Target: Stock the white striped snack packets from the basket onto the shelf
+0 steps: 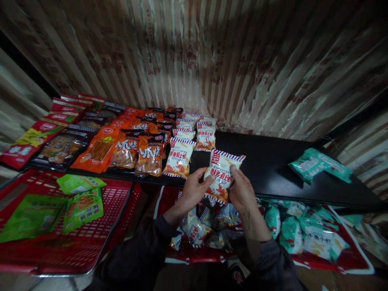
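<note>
A white snack bag (223, 167) with red lettering and a striped red-and-blue edge is held upright between both hands. My left hand (195, 186) grips its left side, thumb on the front. On the right side, my right hand (242, 189) closes with its thumb over the face of the bag. Just beyond, matching white snack bags (179, 157) lie in two rows on the black shelf (260, 161). Under my hands, a red basket (209, 255) contains more of the same bags, partly hidden by my forearms.
Orange, black and red snack packs (100, 149) fill the shelf's left side. Two teal packs (317, 165) lie at its right. A red basket (121, 214) with green packs stands lower left; teal-and-white bags (315, 238) sit lower right. A striped curtain (188, 60) hangs behind.
</note>
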`<act>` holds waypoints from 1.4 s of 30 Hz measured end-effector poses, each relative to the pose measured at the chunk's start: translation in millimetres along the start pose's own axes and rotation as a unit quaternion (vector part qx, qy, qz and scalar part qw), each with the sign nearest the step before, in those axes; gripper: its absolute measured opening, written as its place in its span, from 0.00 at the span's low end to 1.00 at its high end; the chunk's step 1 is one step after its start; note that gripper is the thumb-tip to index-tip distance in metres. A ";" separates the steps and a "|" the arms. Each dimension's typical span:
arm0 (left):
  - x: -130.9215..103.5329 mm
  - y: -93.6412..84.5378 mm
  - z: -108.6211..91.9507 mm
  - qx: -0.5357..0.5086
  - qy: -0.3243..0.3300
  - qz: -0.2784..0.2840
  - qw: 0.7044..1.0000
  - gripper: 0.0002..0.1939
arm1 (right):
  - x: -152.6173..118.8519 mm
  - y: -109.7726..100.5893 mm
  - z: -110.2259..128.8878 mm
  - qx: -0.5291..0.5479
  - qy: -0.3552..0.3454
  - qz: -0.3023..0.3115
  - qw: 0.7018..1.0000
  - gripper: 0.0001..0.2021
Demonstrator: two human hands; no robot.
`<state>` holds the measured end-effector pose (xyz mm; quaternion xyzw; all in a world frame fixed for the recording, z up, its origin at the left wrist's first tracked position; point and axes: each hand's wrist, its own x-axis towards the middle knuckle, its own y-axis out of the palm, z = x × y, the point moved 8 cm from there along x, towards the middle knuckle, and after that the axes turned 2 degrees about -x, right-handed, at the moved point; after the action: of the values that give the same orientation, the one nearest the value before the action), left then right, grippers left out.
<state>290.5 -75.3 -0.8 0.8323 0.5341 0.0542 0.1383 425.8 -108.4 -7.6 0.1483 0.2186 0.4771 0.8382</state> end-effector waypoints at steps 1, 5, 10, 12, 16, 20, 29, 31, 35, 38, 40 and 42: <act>-0.1 0.3 1.3 -0.001 -0.002 0.001 1.000 0.20 | 1.2 -1.2 -0.7 0.004 0.005 -0.003 1.000 0.20; -1.2 -4.1 3.8 0.009 -0.005 -0.022 1.000 0.25 | 4.1 -3.7 -2.8 0.020 0.016 -0.009 1.000 0.17; -3.4 -7.7 -1.3 0.084 0.019 -0.042 0.995 0.22 | 5.0 -5.2 -7.4 0.049 0.028 -0.026 0.998 0.17; -4.1 -6.8 -4.2 0.091 0.029 -0.045 0.994 0.19 | 6.0 -6.3 -9.7 0.063 0.034 -0.032 0.997 0.17; -4.1 -3.0 -6.5 0.066 0.039 -0.045 0.996 0.15 | 7.6 -7.2 -11.5 0.065 0.038 -0.035 0.997 0.17; -1.5 -6.0 -4.3 0.031 0.029 -0.066 0.997 0.14 | 4.7 -1.0 -9.7 0.046 0.036 -0.013 0.998 0.21; 8.7 -26.4 -11.7 -0.028 0.031 -0.119 0.992 0.20 | -13.8 13.4 -14.2 -0.035 0.057 0.064 0.996 0.22; 10.4 -29.7 -13.3 -0.027 0.033 -0.134 0.990 0.20 | -17.0 13.6 -14.0 -0.060 0.061 0.082 0.993 0.21; 13.9 -29.8 -14.3 -0.045 0.034 -0.135 0.989 0.19 | -20.8 12.1 -13.4 -0.076 0.076 0.098 0.989 0.22; 15.5 -26.5 -13.1 -0.050 0.027 -0.122 0.991 0.19 | -20.2 10.5 -12.9 -0.068 0.072 0.095 0.990 0.22; 15.5 -23.5 -12.3 -0.054 0.019 -0.110 0.992 0.21 | -18.2 7.9 -12.8 -0.060 0.064 0.082 0.993 0.21; 14.5 -19.7 -12.4 -0.057 0.016 -0.095 0.994 0.23 | -15.8 5.4 -13.5 -0.051 0.058 0.069 0.995 0.21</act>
<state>276.5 -52.3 4.5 0.7678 0.6085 0.0848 0.1818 407.8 -118.9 -13.2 0.0925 0.2314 0.5517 0.7959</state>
